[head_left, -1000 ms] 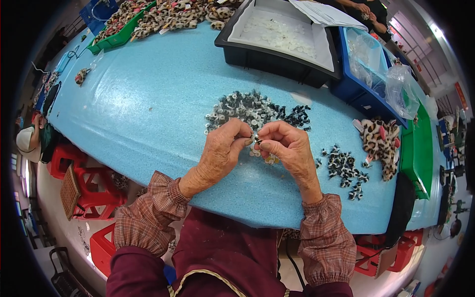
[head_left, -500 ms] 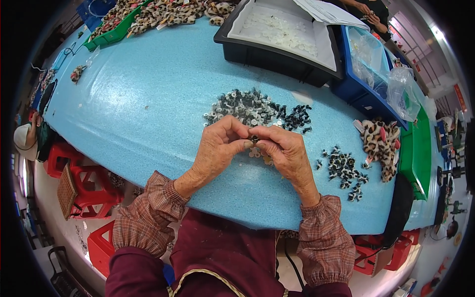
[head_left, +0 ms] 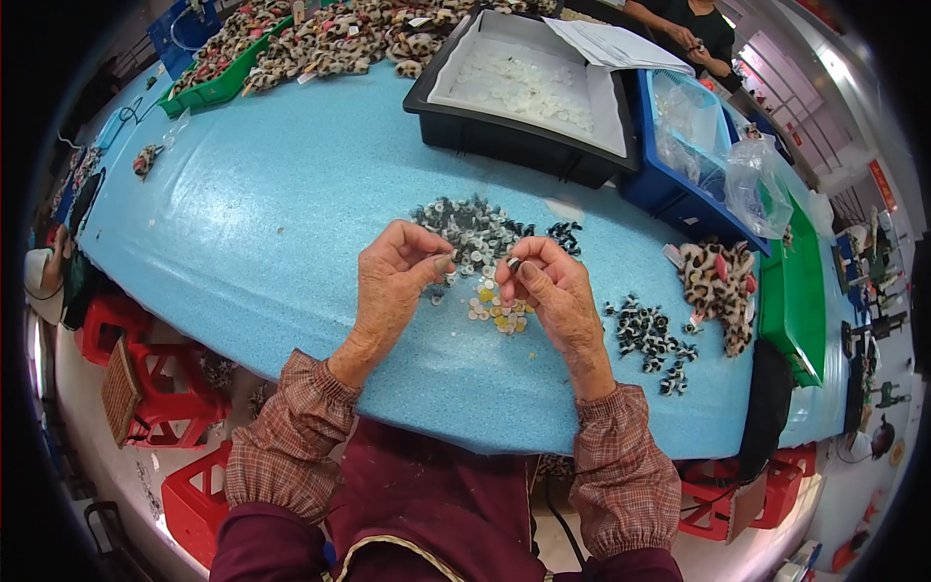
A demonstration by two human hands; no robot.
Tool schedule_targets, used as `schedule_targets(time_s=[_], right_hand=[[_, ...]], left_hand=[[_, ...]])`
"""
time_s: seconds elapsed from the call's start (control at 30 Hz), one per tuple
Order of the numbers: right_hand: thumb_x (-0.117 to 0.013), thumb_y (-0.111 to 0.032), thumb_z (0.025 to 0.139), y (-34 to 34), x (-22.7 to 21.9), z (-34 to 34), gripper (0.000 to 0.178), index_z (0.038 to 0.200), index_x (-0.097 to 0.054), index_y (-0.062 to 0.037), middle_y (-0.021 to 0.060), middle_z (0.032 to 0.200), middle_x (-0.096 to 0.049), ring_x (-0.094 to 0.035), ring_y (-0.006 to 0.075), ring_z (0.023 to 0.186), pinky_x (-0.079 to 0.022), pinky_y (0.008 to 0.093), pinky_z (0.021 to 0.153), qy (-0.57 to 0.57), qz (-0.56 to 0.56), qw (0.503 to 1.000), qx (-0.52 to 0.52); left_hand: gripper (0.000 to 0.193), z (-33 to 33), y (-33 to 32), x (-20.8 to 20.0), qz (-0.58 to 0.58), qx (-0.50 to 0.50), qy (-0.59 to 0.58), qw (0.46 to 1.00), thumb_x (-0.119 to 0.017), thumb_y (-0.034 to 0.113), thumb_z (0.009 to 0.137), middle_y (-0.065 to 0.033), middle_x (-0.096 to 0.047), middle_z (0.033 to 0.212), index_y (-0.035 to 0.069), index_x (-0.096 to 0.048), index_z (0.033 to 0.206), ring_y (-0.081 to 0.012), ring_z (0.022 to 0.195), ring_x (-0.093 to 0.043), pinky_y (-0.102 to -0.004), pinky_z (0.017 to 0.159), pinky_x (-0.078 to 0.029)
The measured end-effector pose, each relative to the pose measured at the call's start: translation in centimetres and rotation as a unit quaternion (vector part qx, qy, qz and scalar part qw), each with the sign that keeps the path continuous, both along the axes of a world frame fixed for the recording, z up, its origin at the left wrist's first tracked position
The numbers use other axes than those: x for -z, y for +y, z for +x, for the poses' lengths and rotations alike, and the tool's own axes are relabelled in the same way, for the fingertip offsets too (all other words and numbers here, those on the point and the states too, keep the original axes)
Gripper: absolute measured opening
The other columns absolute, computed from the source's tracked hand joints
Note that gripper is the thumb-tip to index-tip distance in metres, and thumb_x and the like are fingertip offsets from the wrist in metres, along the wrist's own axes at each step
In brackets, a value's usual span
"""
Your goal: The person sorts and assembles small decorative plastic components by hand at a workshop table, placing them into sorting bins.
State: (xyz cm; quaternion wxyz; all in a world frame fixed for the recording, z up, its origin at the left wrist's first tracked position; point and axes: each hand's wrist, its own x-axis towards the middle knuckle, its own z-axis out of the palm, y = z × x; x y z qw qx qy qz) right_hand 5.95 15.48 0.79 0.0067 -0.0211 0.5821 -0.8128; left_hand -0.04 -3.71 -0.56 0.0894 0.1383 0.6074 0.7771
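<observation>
My left hand (head_left: 396, 281) is closed in a pinch, with a tiny pale piece between thumb and forefinger. Apart from it, my right hand (head_left: 555, 291) pinches a small dark-and-white plastic piece (head_left: 514, 262). Both hands are just above the blue table (head_left: 262, 233), nearest to a pile of small black-and-white stemmed plastic pieces (head_left: 475, 233). Between the hands lies a little cluster of yellow and white discs (head_left: 499, 315). To the right of my right hand is a second pile of black-and-white pieces (head_left: 652, 335).
A black tray (head_left: 524, 145) with a white liner holds many translucent discs. Right of it stand a blue bin (head_left: 669, 194) with clear bags and a green tray (head_left: 790, 320). Leopard-patterned plush pieces (head_left: 718, 286) lie nearby; more fill the far left. Red stools (head_left: 179, 378) flank the table. Another person (head_left: 693, 34) works opposite.
My hands, together over one small piece before, have moved apart, each pinching something. The yellow and white discs between them are now more exposed. The view has shifted slightly.
</observation>
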Motion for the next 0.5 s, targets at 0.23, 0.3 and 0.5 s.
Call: schedule_targets(time_s=[0.23, 0.3, 0.5], right_hand=[[-0.055, -0.015, 0.092, 1.0, -0.2, 0.5, 0.016, 0.098, -0.054, -0.0003, 0.0048, 0.073, -0.058, -0.051, 0.009, 0.06, -0.043, 0.0202, 0.056, 0.005, 0.078, 0.996, 0.053], [-0.053, -0.01, 0.091, 0.1, -0.3, 0.1, 0.011, 0.096, -0.055, -0.0002, 0.0035, 0.072, -0.058, -0.05, 0.0076, 0.058, -0.042, 0.0195, 0.054, 0.001, 0.11, 0.993, 0.035], [-0.052, -0.007, 0.09, 0.2, -0.6, 0.0, 0.011, 0.095, -0.058, 0.0006, 0.0028, 0.072, -0.06, -0.051, 0.0058, 0.058, -0.044, 0.0201, 0.052, -0.002, 0.191, 0.982, 0.012]], left_hand=[[0.014, 0.2, 1.3, -0.3, 0.003, -0.002, 0.008, 1.0, -0.06, -0.008, 0.08, -0.0059, -0.062, 0.088, 0.002, -0.055, 0.089, -0.0111, 0.076, -0.062, -0.0211, 0.067, -0.051], [0.016, 0.5, 0.2, -0.9, -0.017, -0.023, 0.037, 0.999, -0.061, -0.009, 0.079, -0.0048, -0.062, 0.087, 0.002, -0.056, 0.09, -0.0096, 0.077, -0.06, -0.0208, 0.068, -0.05], [0.016, -0.2, 1.1, 0.4, -0.05, -0.046, 0.135, 0.988, -0.062, -0.008, 0.079, -0.0019, -0.06, 0.085, 0.001, -0.056, 0.09, -0.0067, 0.077, -0.058, -0.0192, 0.069, -0.048]])
